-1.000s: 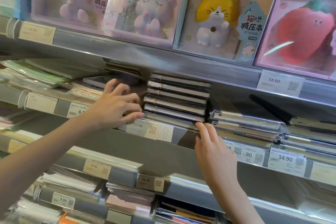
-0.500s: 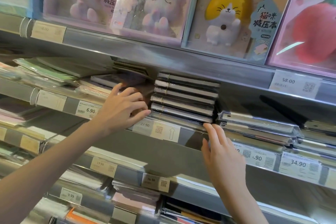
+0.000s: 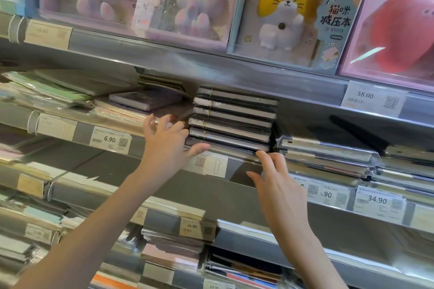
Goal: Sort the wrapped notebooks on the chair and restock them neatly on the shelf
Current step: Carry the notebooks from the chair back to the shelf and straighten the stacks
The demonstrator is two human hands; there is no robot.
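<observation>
A stack of several dark wrapped notebooks (image 3: 232,119) lies flat on the middle shelf (image 3: 242,171), spines facing me. My left hand (image 3: 166,145) is at the stack's left side, fingers spread and loosely bent, with the thumb stretched along the front of the bottom notebook. My right hand (image 3: 279,190) reaches up from below, its straight fingertips touching the bottom right front corner of the stack. Neither hand holds anything. The chair is out of view.
More wrapped notebooks (image 3: 328,155) lie stacked right of the pile, and a grey one (image 3: 143,99) behind my left hand. Boxed plush notebooks (image 3: 288,12) stand on the shelf above. Price tags (image 3: 110,139) line the rails. Lower shelves hold more stationery (image 3: 173,253).
My left hand's fingers have lifted and spread, and its thumb now reaches under the stack's front. My right hand stays at the bottom right corner with its thumb spread out.
</observation>
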